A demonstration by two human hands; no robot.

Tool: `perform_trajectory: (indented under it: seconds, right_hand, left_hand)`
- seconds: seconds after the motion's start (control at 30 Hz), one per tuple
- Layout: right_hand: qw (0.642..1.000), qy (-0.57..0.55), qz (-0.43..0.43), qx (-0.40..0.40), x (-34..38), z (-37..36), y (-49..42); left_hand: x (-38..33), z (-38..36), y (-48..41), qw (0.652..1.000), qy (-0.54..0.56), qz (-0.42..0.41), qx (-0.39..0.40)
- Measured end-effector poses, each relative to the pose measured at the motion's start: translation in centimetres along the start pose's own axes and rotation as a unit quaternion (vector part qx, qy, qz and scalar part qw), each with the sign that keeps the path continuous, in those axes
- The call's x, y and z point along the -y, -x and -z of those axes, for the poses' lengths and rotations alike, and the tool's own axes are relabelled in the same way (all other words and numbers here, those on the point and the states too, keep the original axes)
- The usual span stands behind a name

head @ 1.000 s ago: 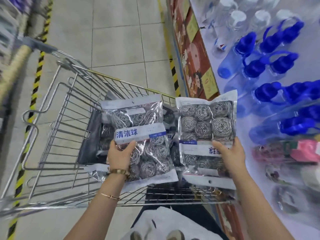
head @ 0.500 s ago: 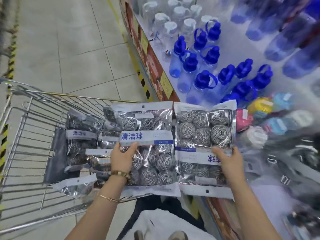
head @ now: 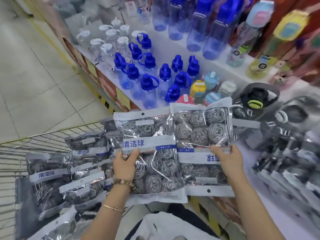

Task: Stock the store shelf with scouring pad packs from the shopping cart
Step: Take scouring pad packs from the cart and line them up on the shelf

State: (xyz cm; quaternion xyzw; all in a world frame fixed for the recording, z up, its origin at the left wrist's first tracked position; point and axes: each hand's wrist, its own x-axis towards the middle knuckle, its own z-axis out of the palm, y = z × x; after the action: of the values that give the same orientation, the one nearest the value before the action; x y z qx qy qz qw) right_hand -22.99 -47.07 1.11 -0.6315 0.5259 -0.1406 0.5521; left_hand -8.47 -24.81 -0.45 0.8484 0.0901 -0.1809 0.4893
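**Two packs held up, more in cart**

Left pack [head: 149, 153]: clear bag of silver steel-wool balls with a white-blue label band. It is upright with its hang-hole at the top, and the left hand [head: 123, 164] holds it at the band.

Right pack [head: 200, 134]: same kind, turned upside down with its hang-hole at the bottom. The right hand [head: 225, 158] grips it, and its side edge meets the left pack.

Shopping cart [head: 52, 137]: wire, low left, with several more packs [head: 84, 148] piled flat and overlapping inside.

Store shelf [head: 223, 70]: white, on the right. Blurred similar packs [head: 285, 153] lie at its near end.
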Motion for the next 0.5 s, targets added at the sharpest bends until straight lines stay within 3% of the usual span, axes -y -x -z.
perform_trajectory:
  seconds: [0.2, 0.5]
  right_hand:
    - [0.995, 0.005, -0.004, -0.102, -2.0, 1.6, 5.3]
    - [0.969, -0.102, -0.043, -0.220, -5.5, 2.8, 12.7]
  left_hand:
    - [0.6, 0.7, 0.1, 0.996, 0.013, -0.052, 0.070]
    - [1.4, 1.3, 1.9, 0.977, -0.015, -0.147, 0.156]
